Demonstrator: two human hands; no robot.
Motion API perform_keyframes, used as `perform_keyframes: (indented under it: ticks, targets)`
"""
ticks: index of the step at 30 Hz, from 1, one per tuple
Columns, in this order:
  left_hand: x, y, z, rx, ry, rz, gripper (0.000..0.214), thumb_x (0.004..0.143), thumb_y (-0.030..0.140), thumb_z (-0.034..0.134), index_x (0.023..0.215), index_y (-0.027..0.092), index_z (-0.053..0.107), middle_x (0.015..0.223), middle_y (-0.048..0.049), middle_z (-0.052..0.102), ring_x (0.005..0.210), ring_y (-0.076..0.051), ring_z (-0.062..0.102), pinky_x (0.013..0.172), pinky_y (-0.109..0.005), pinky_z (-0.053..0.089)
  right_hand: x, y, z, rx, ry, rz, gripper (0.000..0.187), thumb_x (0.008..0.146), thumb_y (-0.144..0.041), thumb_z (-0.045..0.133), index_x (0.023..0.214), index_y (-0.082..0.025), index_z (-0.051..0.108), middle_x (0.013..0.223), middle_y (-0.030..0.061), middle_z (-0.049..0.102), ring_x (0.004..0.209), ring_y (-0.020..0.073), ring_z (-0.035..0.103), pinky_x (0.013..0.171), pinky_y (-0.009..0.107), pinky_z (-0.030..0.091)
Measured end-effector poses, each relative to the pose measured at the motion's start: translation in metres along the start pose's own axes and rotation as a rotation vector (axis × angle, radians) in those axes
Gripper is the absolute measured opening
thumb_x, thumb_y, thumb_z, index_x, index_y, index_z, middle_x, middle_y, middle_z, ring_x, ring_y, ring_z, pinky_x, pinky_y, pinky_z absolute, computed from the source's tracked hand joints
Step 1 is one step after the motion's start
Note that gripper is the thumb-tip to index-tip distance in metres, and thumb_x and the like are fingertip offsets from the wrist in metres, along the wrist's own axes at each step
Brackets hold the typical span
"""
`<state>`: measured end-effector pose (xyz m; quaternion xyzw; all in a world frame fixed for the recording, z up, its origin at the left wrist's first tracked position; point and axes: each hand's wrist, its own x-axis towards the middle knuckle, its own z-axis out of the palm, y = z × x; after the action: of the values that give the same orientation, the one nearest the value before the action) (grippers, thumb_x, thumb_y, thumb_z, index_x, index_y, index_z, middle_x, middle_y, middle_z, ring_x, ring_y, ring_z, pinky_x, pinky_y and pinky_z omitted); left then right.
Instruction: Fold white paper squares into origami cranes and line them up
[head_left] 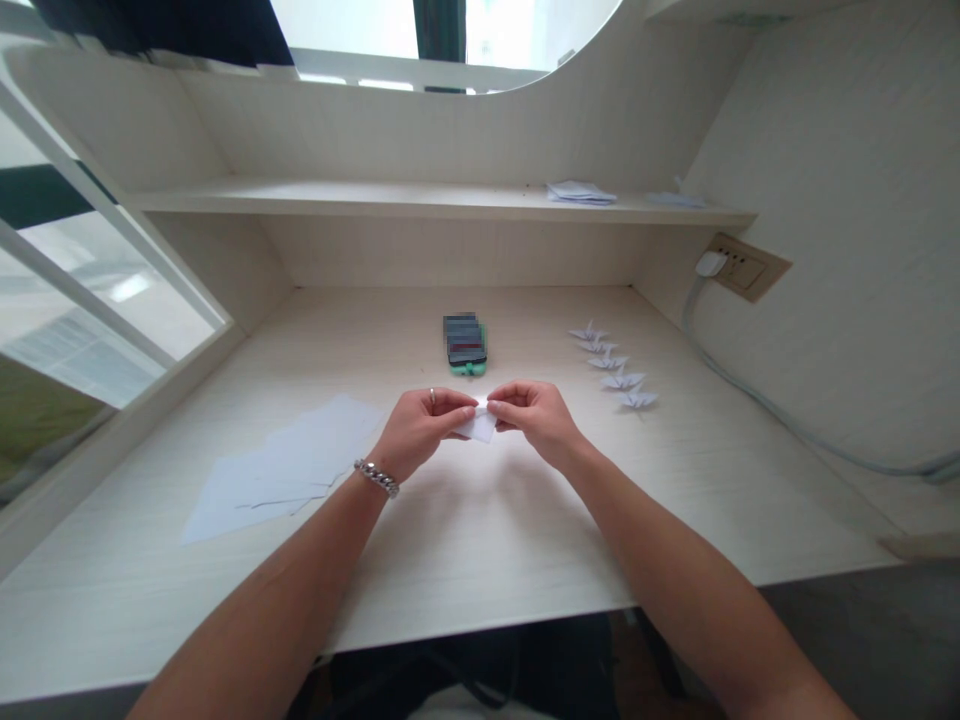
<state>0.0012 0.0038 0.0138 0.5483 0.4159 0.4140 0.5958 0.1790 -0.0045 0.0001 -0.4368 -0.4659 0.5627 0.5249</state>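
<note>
Fingers [450,397] and thumbs of the left hand [416,428] and the right hand [541,418] are pinched nearly together, and on my head camera I see both gripping one small folded paper [480,428] between them, over the desk [465,565]. Off to the left I have loose white sheets [300,450] lying flat, with five paper cranes [622,381] in a row to the right and a phone [466,345] just beyond the hands. Farther off, I make out a plug [711,264] in the wall socket [754,272] and more paper [581,193] on the shelf [375,197].
</note>
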Motion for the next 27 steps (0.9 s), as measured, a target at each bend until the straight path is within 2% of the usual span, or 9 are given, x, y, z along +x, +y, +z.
perform_keyframes:
  ticks: [7,13,20,27]
  targets:
    - [0.0004,-0.0015,-0.0019,0.037,-0.041,0.006,0.029,0.064,0.029,0.08,0.083,0.009,0.074,0.074,-0.0079,0.072,0.067,-0.017,0.067,0.064,-0.029,0.058,-0.0036,-0.0026,0.0024,-0.045,-0.045,0.02,0.032,0.053,-0.036,0.083,0.073,-0.013,0.073,0.066,0.0036,0.068,0.062,0.0146,0.062,0.061,0.03,0.052]
    - [-0.0012,0.0034,-0.003,-0.049,-0.052,-0.005,0.022,0.065,0.022,0.075,0.085,0.012,0.075,0.076,-0.0063,0.073,0.069,-0.016,0.068,0.065,-0.029,0.059,-0.0041,-0.005,0.0014,0.031,-0.018,0.07,0.034,0.049,-0.035,0.085,0.072,-0.012,0.074,0.066,0.0048,0.069,0.062,0.0152,0.062,0.062,0.031,0.052]
    - [-0.0032,0.0058,-0.001,0.092,0.0,0.047,0.018,0.063,0.021,0.076,0.079,0.012,0.076,0.072,-0.0061,0.073,0.066,-0.017,0.068,0.066,-0.031,0.06,-0.0039,-0.0066,0.0019,0.065,-0.026,0.096,0.034,0.046,-0.034,0.087,0.07,-0.013,0.073,0.063,0.0036,0.068,0.059,0.0142,0.062,0.061,0.031,0.052]
    - [-0.0026,0.0046,-0.0015,0.117,-0.008,0.095,0.015,0.064,0.023,0.076,0.075,0.012,0.076,0.07,-0.0062,0.073,0.064,-0.017,0.068,0.063,-0.03,0.06,-0.003,-0.0043,-0.0001,0.075,-0.042,0.112,0.034,0.047,-0.033,0.087,0.071,-0.012,0.074,0.064,0.0039,0.069,0.06,0.0136,0.062,0.06,0.029,0.051]
